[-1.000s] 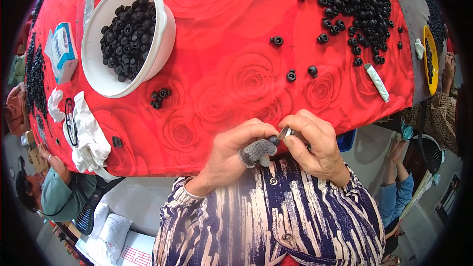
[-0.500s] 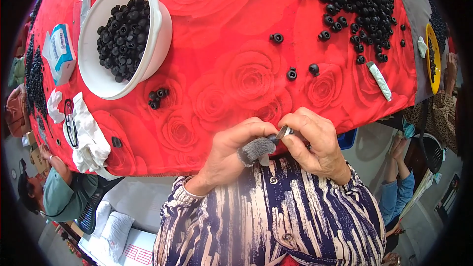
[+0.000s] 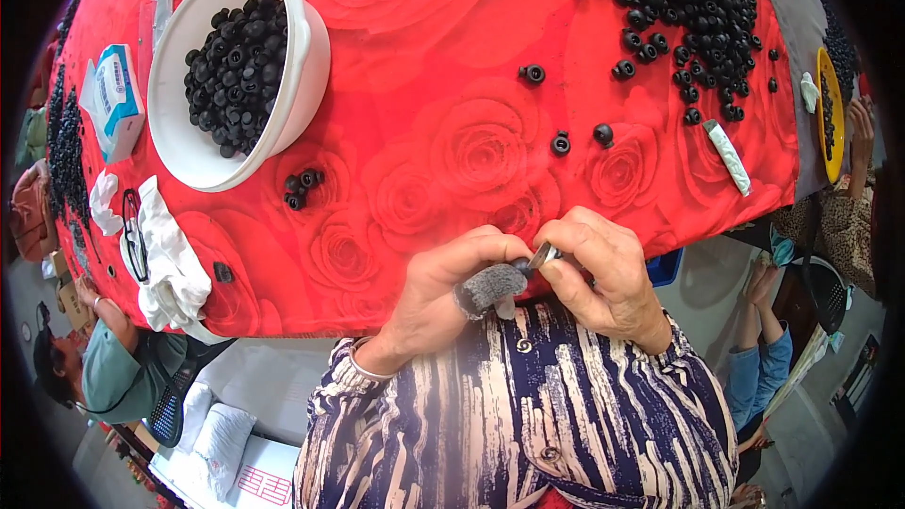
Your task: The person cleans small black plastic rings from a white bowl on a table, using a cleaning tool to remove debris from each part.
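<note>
Just in front of the patterned shirt, my left hand (image 3: 426,285) pinches a small black rounded part (image 3: 519,265) between thumb and index finger. A fuzzy grey wrap (image 3: 492,290) covers that index finger. My right hand (image 3: 608,278) closes around a small metal blade (image 3: 540,256), whose tip touches or nearly touches the black part; the fingers hide the rest of it. Both hands meet at the near edge of the red rose-print tablecloth (image 3: 396,132). A few loose black parts, among them one black part (image 3: 561,142), lie beyond them.
A white bowl (image 3: 316,66) of black parts stands at the left. A large heap of black parts (image 3: 698,19) covers the far right, near a white wrapped stick (image 3: 728,158). A tissue box (image 3: 115,104), glasses (image 3: 134,236) and white cloth (image 3: 174,269) lie left. Co-workers sit at both sides.
</note>
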`<state>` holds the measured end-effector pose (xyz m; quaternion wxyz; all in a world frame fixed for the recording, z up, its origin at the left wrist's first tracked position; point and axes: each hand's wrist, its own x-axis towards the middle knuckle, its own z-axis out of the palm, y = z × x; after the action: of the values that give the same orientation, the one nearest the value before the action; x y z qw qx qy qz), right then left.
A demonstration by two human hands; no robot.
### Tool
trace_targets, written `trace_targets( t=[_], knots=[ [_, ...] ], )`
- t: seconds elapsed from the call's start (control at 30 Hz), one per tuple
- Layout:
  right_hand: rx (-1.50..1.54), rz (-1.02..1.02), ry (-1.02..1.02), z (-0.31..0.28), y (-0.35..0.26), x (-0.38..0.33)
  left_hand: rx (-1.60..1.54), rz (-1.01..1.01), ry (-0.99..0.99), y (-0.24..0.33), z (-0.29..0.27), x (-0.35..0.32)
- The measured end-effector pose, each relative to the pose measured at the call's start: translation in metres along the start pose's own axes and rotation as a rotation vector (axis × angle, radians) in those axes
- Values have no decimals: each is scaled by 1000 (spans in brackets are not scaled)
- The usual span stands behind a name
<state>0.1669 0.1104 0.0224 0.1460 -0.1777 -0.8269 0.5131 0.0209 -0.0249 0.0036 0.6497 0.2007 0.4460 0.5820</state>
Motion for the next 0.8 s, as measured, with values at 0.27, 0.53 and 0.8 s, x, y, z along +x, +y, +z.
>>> trace_targets(
  t=[0.27, 0.53, 0.8],
  knots=[
    [-8, -11, -29, -3, 0, 4, 3, -22, -21, 1, -2, 0],
    [17, -80, -63, -5, 8, 8, 34, -34, -42, 2, -3, 2],
    [20, -117, -113, -7, 13, 10, -8, -60, -41, 2, -3, 2]
  ],
)
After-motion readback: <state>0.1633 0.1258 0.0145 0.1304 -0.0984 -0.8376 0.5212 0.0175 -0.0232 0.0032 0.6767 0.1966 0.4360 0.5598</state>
